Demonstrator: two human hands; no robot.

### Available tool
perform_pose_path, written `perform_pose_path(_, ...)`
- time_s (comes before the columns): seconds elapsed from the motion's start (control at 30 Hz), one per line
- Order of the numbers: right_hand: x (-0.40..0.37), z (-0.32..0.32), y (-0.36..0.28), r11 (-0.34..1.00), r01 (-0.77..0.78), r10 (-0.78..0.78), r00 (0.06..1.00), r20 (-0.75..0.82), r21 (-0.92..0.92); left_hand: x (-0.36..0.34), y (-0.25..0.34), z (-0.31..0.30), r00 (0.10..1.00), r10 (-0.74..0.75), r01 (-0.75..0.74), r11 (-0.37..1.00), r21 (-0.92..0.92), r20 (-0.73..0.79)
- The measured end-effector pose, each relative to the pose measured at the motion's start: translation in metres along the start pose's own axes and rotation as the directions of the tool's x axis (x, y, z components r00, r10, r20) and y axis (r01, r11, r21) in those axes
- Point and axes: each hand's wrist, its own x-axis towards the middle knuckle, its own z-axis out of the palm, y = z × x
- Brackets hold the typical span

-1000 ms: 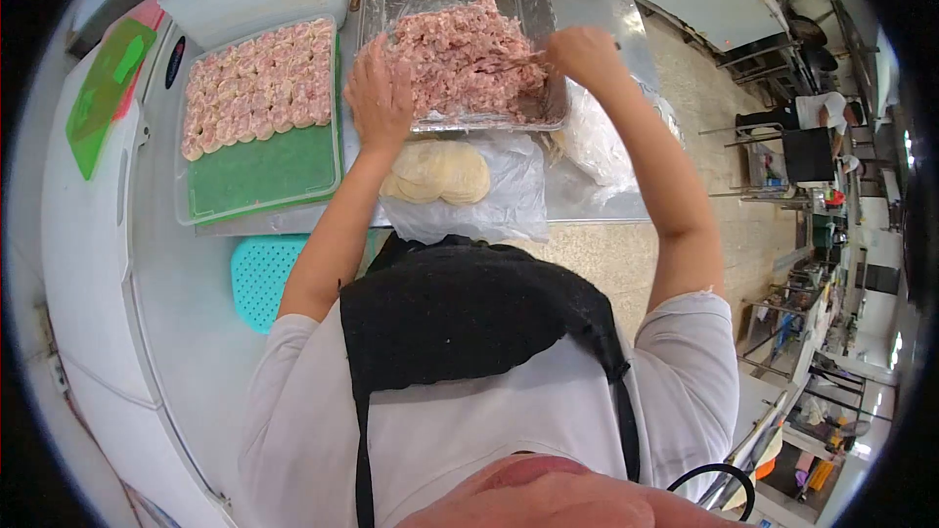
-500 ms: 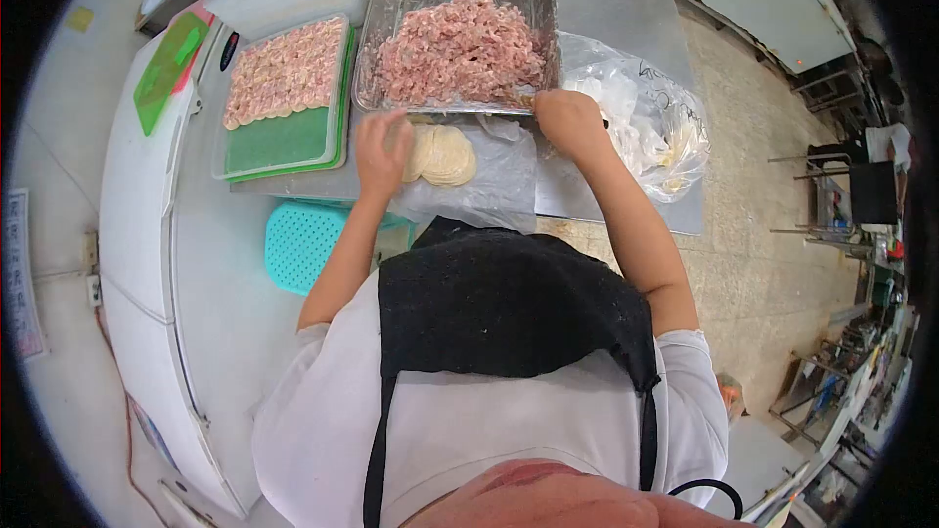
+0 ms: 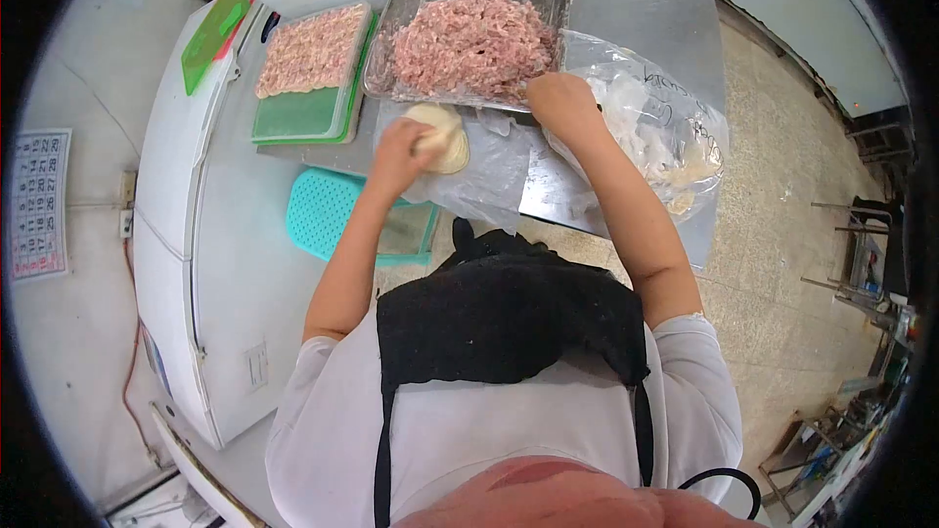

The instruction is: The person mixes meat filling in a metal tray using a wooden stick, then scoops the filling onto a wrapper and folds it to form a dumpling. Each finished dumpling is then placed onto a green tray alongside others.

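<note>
My left hand [image 3: 399, 158] is at the left side of a stack of round dough wrappers [image 3: 451, 153], its fingers curled and closed on the edge of a wrapper. The wrappers lie on a clear plastic sheet [image 3: 494, 171] at the table's near edge. My right hand [image 3: 562, 103] is closed at the near right corner of a metal tray [image 3: 401, 90]; whatever its fingers hold is hidden. A heap of raw minced meat filling [image 3: 474, 44] fills much of the tray.
Left of the tray, a green-bottomed container [image 3: 298, 117] holds rows of filled dumplings [image 3: 311, 51]. A clear plastic bag [image 3: 650, 132] with white contents lies at the right. Below the table's edge stands a turquoise stool [image 3: 323, 210]; a white freezer [image 3: 230, 235] is at the left.
My left hand has moved from beside the tray's near edge down onto the wrappers and closed on one. My right hand stays at the tray corner. The whole view has shifted slightly.
</note>
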Motion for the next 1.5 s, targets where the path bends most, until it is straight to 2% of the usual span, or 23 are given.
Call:
perform_pose_path(0.07,-0.003,-0.005,-0.002,1.0,-0.005,0.004,1.0,0.018,0.029,-0.013,0.026,0.006,0.984,0.178,-0.178,0.973,0.149,0.013)
perform_pose_path(0.13,-0.004,-0.013,-0.001,0.998,-0.029,0.025,0.996,0.082,0.05,-0.017,0.022,0.013,0.984,0.178,-0.173,0.971,0.168,-0.017)
perform_pose_path(0.23,-0.007,-0.009,0.003,0.997,-0.018,0.011,0.996,0.084,0.075,-0.015,0.007,0.019,0.991,0.132,-0.125,0.977,0.175,-0.031)
perform_pose_path(0.27,-0.008,-0.009,0.003,0.997,-0.02,0.014,0.997,0.076,0.077,-0.014,0.0,0.019,0.997,0.047,-0.042,0.994,0.098,-0.054)
perform_pose_path(0.3,-0.008,-0.01,0.002,0.994,-0.075,0.065,0.991,0.115,0.081,-0.013,-0.004,0.016,0.997,-0.04,0.042,0.999,0.017,-0.071)
perform_pose_path(0.33,-0.008,-0.01,0.001,0.988,-0.128,0.114,0.981,0.155,0.082,-0.013,-0.009,0.013,0.997,-0.035,0.037,0.999,0.02,-0.075)
perform_pose_path(0.4,-0.011,-0.008,0.002,0.986,-0.133,0.118,0.983,0.139,0.102,-0.013,-0.022,0.006,0.945,-0.294,0.258,0.939,-0.227,-0.145)
perform_pose_path(0.47,-0.013,-0.005,0.002,0.983,-0.136,0.121,0.985,0.124,0.123,-0.009,-0.055,0.0,0.949,-0.285,0.243,0.933,-0.265,-0.133)
perform_pose_path(0.57,-0.02,0.0,0.0,0.96,-0.21,0.188,0.974,0.127,0.188,-0.009,-0.058,-0.007,0.942,-0.324,0.288,0.915,-0.284,-0.089)
perform_pose_path(0.63,-0.028,-0.002,-0.002,0.91,-0.277,0.258,0.961,0.103,0.308,-0.01,-0.038,-0.004,0.985,-0.148,0.138,0.984,-0.11,-0.087)
perform_pose_path(0.77,-0.029,-0.022,-0.011,0.868,-0.34,0.298,0.939,0.168,0.362,-0.007,-0.042,-0.013,0.956,-0.293,0.292,0.942,-0.165,0.02)
perform_pose_path(0.83,-0.022,-0.029,-0.018,0.878,-0.334,0.312,0.943,0.119,0.343,-0.003,-0.05,-0.017,0.969,-0.207,0.17,0.954,-0.246,-0.134)
perform_pose_path(0.87,-0.016,-0.029,-0.021,0.879,-0.341,0.318,0.94,0.122,0.332,-0.001,-0.055,-0.019,0.97,-0.204,0.167,0.952,-0.256,-0.128)
perform_pose_path(0.93,-0.002,-0.026,-0.028,0.951,-0.158,0.187,0.978,-0.088,0.265,0.006,-0.051,-0.032,0.977,-0.087,0.03,0.959,-0.281,-0.192)
perform_pose_path(0.97,0.008,-0.027,-0.032,0.952,-0.169,0.196,0.977,-0.087,0.257,0.01,-0.051,-0.039,0.979,-0.08,0.023,0.957,-0.289,-0.186)
perform_pose_path(1.03,0.031,-0.032,-0.04,0.995,-0.041,0.037,0.998,0.043,0.086,0.019,-0.054,-0.049,0.993,-0.033,0.01,0.98,-0.198,-0.112)
perform_pose_path(1.07,0.048,-0.03,-0.044,0.995,-0.058,0.055,0.997,0.047,0.076,0.023,-0.058,-0.049,0.995,-0.022,0.0,0.978,-0.209,-0.1)
perform_pose_path(1.13,0.087,-0.022,-0.055,0.997,-0.062,0.066,0.991,0.113,-0.042,0.03,-0.068,-0.043,0.919,0.38,-0.383,0.924,-0.009,-0.105)
perform_pose_path(1.2,0.122,-0.008,-0.071,0.994,-0.072,0.077,0.995,0.064,-0.084,0.032,-0.075,-0.029,0.847,0.529,-0.524,0.847,-0.092,0.044)
perform_pose_path(1.27,0.142,0.006,-0.097,0.988,-0.084,0.086,0.996,0.01,-0.13,0.034,-0.076,-0.029,0.833,0.544,-0.522,0.833,-0.182,0.101)
perform_pose_path(1.33,0.136,0.016,-0.134,0.985,0.071,-0.048,0.989,0.142,-0.158,0.041,-0.087,-0.031,0.808,0.567,-0.515,0.811,-0.277,0.161)
perform_pose_path(1.4,0.115,0.008,-0.168,0.981,0.048,-0.012,0.982,0.189,-0.189,0.045,-0.101,-0.031,0.847,0.512,-0.411,0.802,-0.433,0.143)
perform_pose_path(1.5,0.12,-0.012,-0.165,0.968,0.007,0.049,0.975,0.217,-0.253,0.054,-0.097,-0.056,0.902,0.407,-0.308,0.843,-0.441,0.146)
